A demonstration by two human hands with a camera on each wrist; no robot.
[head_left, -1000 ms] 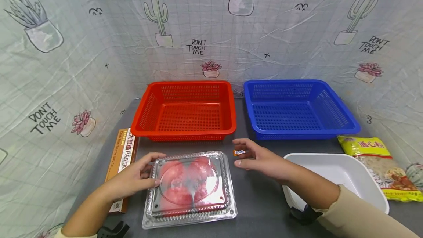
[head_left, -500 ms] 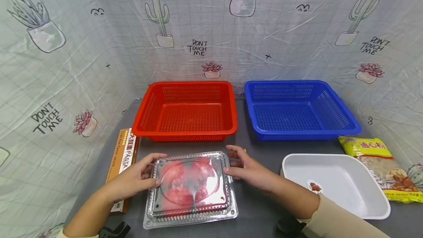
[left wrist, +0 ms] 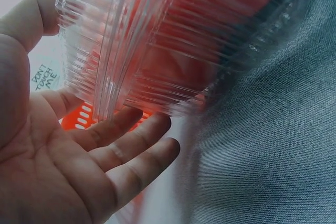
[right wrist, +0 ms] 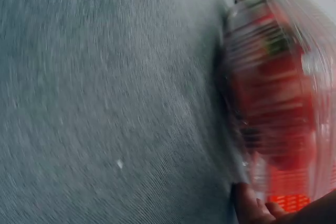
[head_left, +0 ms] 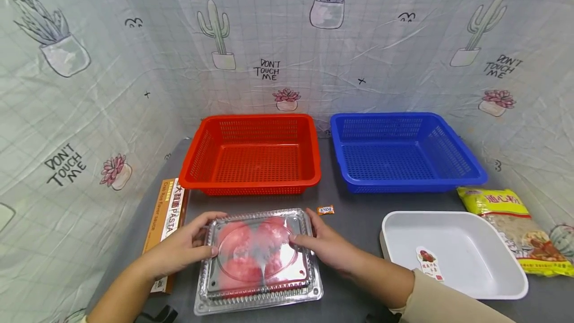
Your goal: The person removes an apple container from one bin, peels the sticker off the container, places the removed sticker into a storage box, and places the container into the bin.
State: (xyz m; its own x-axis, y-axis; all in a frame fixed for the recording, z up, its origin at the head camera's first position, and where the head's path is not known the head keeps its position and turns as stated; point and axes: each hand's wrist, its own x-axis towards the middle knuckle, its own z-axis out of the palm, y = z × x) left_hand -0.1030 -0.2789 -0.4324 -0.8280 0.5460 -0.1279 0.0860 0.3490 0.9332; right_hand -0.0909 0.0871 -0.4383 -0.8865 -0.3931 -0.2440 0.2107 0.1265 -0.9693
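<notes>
Left grip (head_left: 183, 247) and right grip (head_left: 329, 245) pinch the clear container (head_left: 256, 252) between them; a pasta box (head_left: 164, 213) lies beside the left, an orange packet (head_left: 326, 210) just beyond the right, a red basket (head_left: 251, 184) ahead

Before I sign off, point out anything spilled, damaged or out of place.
Nothing looks clearly spilled or damaged. A small orange packet lies loose on the grey table, outside the red basket and the blue basket, so it looks stray. The right wrist view also shows a pale speck I can't identify.
</notes>
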